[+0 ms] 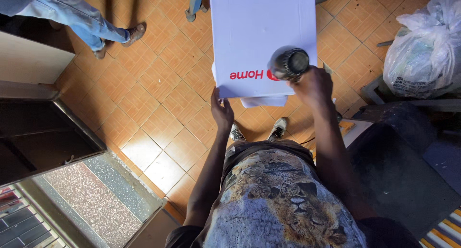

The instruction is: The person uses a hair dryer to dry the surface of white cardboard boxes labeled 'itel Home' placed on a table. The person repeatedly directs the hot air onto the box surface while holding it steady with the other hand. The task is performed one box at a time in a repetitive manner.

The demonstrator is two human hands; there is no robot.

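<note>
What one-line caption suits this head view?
Standing on orange tiles, the left hand steadies a large white cardboard box while the right hand grips a dark cylindrical tool.

Two hands are in view: the left hand (222, 112) lies flat against the near edge of one white box (261, 31), and the right hand (313, 84) is wrapped around one dark round-headed tool (289, 63) that sits on the box just beyond its knuckles. One folded white sheet (263, 102) pokes out under the box, between the two hands. Two shoes (257, 131) stand on the tiled floor just below the hands. Well off to the right of the right hand sits one bulging plastic bag (422, 51). Far to the left of the left hand, one other person's leg in jeans (79, 18) shows, ending in one brown shoe (136, 33).
</note>
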